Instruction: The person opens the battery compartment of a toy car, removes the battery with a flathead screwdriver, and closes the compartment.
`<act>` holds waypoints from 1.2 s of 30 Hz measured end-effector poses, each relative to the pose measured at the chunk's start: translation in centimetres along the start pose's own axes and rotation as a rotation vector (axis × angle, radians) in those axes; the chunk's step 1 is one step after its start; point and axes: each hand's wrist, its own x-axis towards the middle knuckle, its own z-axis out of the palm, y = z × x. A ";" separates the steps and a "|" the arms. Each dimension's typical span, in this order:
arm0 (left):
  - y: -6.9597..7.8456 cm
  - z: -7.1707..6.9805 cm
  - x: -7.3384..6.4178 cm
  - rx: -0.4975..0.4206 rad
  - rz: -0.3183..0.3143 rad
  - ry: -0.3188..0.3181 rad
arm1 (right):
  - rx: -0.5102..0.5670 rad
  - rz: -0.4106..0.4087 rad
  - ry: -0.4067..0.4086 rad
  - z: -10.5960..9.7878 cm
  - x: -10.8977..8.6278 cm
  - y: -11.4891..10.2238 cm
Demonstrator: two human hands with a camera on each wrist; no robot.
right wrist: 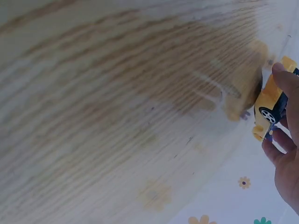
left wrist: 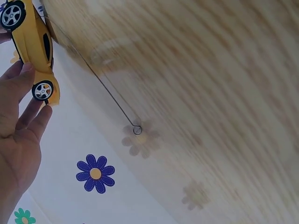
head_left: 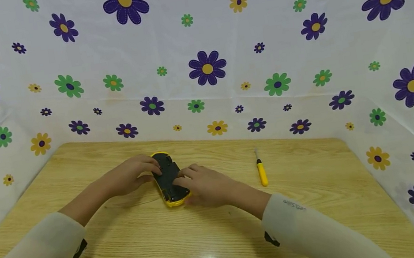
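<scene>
Left hand point(head_left: 131, 176) and right hand point(head_left: 207, 187) had grips clamped on underside-up yellow toy car point(head_left: 167, 177), left of screwdriver point(head_left: 262, 173) on counter point(head_left: 137, 251); step apparently was underside inspection, next move likely called for steady hold.

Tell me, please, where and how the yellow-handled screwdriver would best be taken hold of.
Best by its thick yellow handle, I think, with the right hand coming from the near side: the screwdriver lies flat, its handle toward the person and its thin shaft pointing away.
</scene>
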 end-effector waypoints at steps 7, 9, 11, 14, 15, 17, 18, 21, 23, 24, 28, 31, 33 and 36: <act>-0.2 0.0 0.0 -0.025 -0.019 0.001 | -0.037 -0.065 -0.010 0.7 0.8 -0.1; -0.1 0.0 0.0 -0.031 -0.018 0.004 | -0.038 -0.071 0.000 0.8 0.9 -0.2; -0.1 0.0 0.0 -0.035 -0.017 0.007 | -0.034 -0.073 0.010 0.9 0.9 -0.2; 0.0 0.0 0.0 -0.055 -0.023 0.027 | -0.032 -0.081 0.023 0.9 1.0 -0.3; 0.0 0.0 -0.1 -0.070 -0.036 0.041 | -0.033 -0.085 0.028 0.9 1.0 -0.3; 0.1 0.0 -0.2 -0.121 -0.077 0.076 | -0.039 -0.093 0.039 0.9 1.0 -0.3; 0.2 0.0 -0.3 -0.159 -0.107 0.095 | -0.044 -0.097 0.042 0.9 1.0 -0.4; 0.5 0.2 -0.6 -0.278 -0.232 0.153 | -0.049 -0.097 0.043 0.8 1.0 -0.5; 0.8 0.2 -0.8 -0.340 -0.339 0.180 | -0.048 -0.091 0.040 0.8 1.0 -0.6; 1.0 0.3 -1.0 -0.373 -0.401 0.192 | -0.045 -0.088 0.038 0.8 1.1 -0.6; 1.4 0.3 -1.3 -0.591 -0.605 0.216 | -0.044 -0.078 0.034 0.7 1.2 -0.9; 1.8 0.3 -1.4 -0.808 -0.707 0.204 | -0.070 -0.077 0.032 0.7 1.4 -1.2; 2.1 0.3 -1.3 -0.917 -0.766 0.173 | -0.096 -0.075 0.031 0.7 1.6 -1.4; 2.4 0.4 -1.0 -1.033 -0.838 0.124 | -0.133 -0.065 0.024 0.7 1.8 -1.8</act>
